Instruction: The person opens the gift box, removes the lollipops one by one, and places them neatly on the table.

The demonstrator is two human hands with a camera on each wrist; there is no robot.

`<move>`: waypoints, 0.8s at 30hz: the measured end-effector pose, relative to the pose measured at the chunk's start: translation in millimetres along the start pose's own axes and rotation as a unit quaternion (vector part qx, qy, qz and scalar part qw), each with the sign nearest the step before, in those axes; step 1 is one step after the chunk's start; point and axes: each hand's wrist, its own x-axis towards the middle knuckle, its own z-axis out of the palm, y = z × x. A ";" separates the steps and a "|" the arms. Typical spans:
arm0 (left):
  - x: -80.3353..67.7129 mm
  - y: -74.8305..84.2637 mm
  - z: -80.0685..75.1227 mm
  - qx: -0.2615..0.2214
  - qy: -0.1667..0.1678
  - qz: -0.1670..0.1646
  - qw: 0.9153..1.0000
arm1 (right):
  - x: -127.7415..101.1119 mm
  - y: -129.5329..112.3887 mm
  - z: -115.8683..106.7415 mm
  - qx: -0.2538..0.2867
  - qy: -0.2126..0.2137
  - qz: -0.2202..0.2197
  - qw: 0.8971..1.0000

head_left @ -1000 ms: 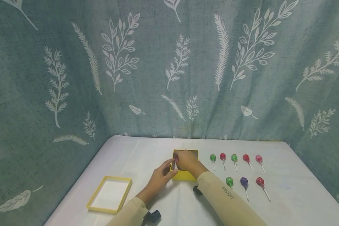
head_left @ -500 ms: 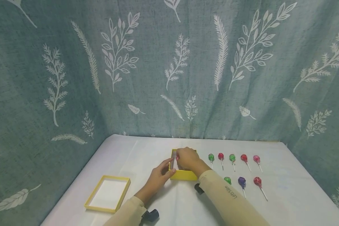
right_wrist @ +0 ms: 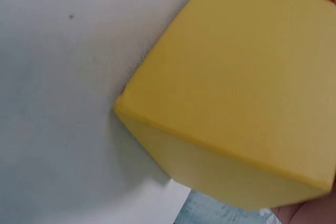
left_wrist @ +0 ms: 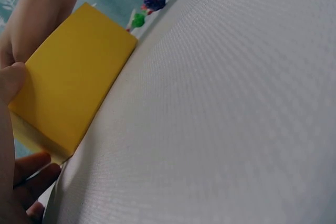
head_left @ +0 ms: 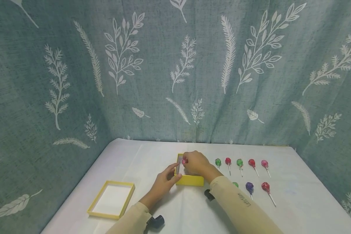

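Note:
A lidless yellow box stands on the white table in the head view. My left hand holds its left front corner, thumb on the front wall and fingers by the left side. Over the box's opening, my right hand pinches a pinkish-red lollipop by its wrapped head. Its stick is hard to make out, and the hand covers much of the box's inside. In the right wrist view the box fills the right part, and the lollipop is out of sight.
The yellow-rimmed lid lies inside up at the left. To the right, lollipops lie in two rows, among them a green one, a purple one and a red one. A patterned curtain hangs behind the table.
My right hand has shifted slightly up and right within the box's opening, showing more of the lollipop's head. My left hand stays at the box corner. The head view has shifted a little.

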 end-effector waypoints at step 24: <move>0.8 -0.8 -0.8 -0.001 0.000 -0.011 1.000 | -31.2 23.0 -37.4 0.087 0.079 0.026 0.993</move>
